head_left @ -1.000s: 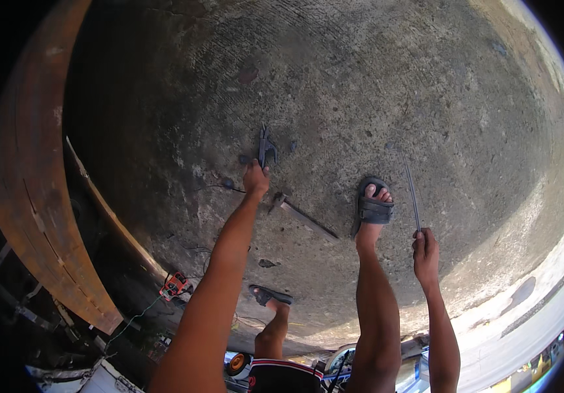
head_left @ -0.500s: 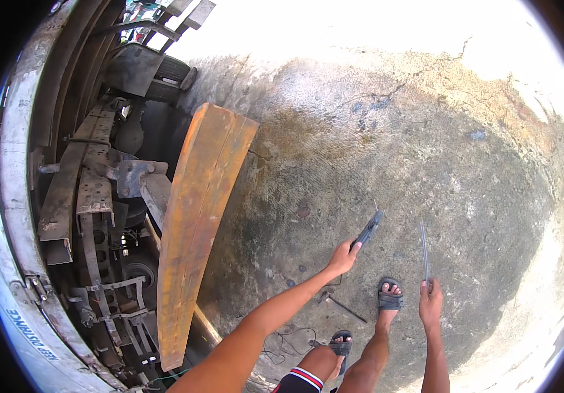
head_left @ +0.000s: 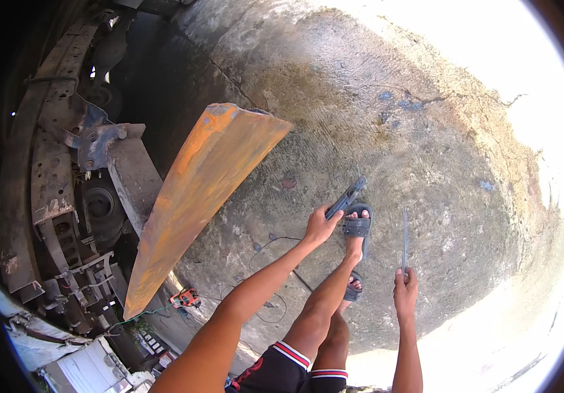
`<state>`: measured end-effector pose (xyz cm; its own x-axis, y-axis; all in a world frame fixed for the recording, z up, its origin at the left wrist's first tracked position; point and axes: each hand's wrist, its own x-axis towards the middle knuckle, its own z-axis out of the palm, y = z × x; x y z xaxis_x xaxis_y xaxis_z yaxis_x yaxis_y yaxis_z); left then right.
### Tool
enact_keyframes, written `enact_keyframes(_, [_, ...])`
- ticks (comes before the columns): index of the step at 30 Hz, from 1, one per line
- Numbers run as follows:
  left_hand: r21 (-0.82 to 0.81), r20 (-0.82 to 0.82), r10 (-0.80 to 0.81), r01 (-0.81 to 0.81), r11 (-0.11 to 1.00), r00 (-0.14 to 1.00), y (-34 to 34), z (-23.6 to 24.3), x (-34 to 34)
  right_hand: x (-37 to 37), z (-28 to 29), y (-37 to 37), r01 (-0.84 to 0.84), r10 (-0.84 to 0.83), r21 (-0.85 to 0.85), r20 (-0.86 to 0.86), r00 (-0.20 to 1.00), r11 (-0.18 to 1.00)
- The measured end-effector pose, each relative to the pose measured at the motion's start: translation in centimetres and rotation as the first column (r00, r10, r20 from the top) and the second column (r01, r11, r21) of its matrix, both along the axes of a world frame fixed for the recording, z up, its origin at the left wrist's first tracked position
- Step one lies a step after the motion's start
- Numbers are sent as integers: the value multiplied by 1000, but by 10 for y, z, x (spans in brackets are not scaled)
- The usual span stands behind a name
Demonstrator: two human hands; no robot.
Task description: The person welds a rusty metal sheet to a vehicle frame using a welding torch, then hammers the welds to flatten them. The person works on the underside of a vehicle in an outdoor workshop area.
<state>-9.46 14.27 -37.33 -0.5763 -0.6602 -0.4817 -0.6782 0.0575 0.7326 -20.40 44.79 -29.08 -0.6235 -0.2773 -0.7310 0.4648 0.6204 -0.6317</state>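
My left hand (head_left: 321, 226) is closed round the handle of a black welding electrode holder (head_left: 347, 198). A thin rod seems to stick up from its far end. Out to the right, my right hand (head_left: 406, 295) grips a few thin grey welding rods (head_left: 405, 236) at their lower ends, pointing away from me. Left of the holder stands a long rusty orange steel beam (head_left: 197, 196), apart from both hands. A dark bracket plate (head_left: 131, 173) from the vehicle frame meets the beam's far side.
At far left runs the vehicle's dark chassis rail (head_left: 53, 170), with a wheel (head_left: 100, 203) beneath it. An orange tool (head_left: 185, 299) lies below the beam's near end. Thin dark cable (head_left: 283, 238) loops over the cracked concrete floor (head_left: 360, 124) near my sandalled feet (head_left: 358, 226).
My view has turned and my feet have stepped. The beam now slants more to the right, and the orange tool has come into view. Both hands keep their holds.
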Motion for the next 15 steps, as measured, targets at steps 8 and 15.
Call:
enact_keyframes(8, [47, 221, 253, -270, 962, 942, -43, -29, -36, -149, -34, -155, -385, 382, 2, -131, 915, 923])
enact_keyframes(15, [-32, 152, 442, -443, 896, 884, -66, -47, -111, -271, -57, -244, -650, 641, 41, -224, 734, 759])
